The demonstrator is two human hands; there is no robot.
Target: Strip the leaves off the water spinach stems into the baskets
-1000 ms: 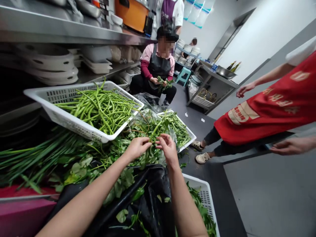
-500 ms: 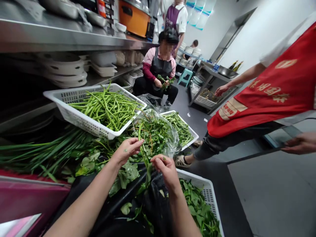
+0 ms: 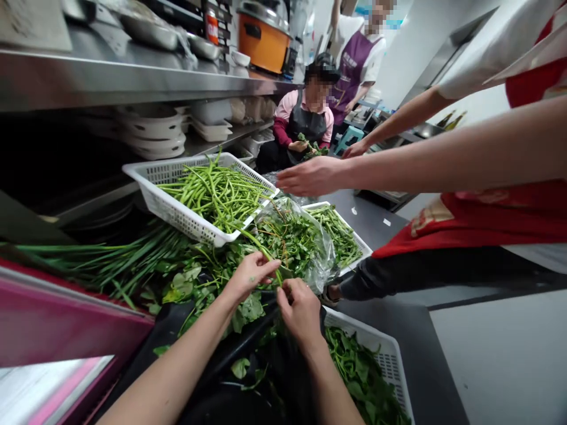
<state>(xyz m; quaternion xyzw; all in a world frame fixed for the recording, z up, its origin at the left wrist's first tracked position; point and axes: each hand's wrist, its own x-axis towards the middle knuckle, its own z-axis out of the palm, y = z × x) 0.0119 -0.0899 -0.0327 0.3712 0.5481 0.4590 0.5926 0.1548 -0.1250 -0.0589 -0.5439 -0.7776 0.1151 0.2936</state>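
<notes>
A long green leafy-vegetable stem (image 3: 266, 252) runs between my hands in the middle of the view. My left hand (image 3: 251, 276) pinches it from the left between thumb and fingers. Lower and to the right, my right hand (image 3: 301, 307) has its fingers closed at the stem's near end. Beneath both hands is black plastic (image 3: 221, 348) with loose leaves on it. Beyond them lies a heap of leafy greens (image 3: 287, 236) in a clear bag. A white basket (image 3: 175, 215) of trimmed green stems (image 3: 217, 192) stands at the upper left.
Another white basket (image 3: 390, 348) of leaves sits at the lower right, and one with cut stems (image 3: 336, 236) farther back. A red-aproned co-worker's hand (image 3: 310, 176) reaches across from the right. A seated person (image 3: 305, 118) handles greens. Steel shelving (image 3: 133, 77) runs along the left.
The red-aproned co-worker has leaned in, stretching an arm leftward over the greens. The standing person in purple now faces this way. Both my hands still hold a stem, now closer together; my view has shifted.
</notes>
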